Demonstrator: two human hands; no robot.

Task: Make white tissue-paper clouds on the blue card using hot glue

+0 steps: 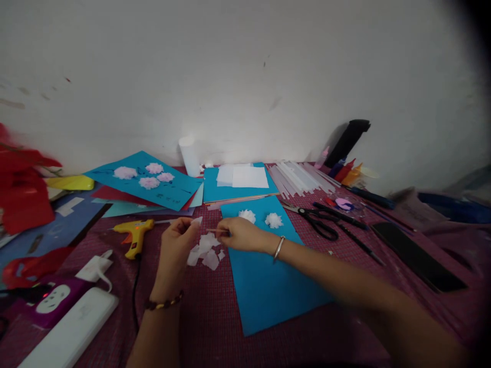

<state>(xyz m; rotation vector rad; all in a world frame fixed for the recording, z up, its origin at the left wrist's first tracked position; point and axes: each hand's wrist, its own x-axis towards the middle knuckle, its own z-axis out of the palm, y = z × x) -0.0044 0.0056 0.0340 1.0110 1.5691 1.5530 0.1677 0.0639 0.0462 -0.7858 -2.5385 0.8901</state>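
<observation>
My left hand pinches a small piece of white tissue paper between thumb and fingers. Just to its right, my right hand is closed around a thin stick, whose tip points left toward the paper. Loose white tissue squares lie on the tablecloth below and between the hands. Under my right wrist lies a blue sheet, with two white ruffled paper flowers on its upper part; my right hand partly hides one of them.
A yellow glue gun lies left of my left hand, its cord running toward me. Scissors lie on the right. Behind are another blue sheet with pinkish flowers, white paper and glue sticks. A purple power strip sits front left.
</observation>
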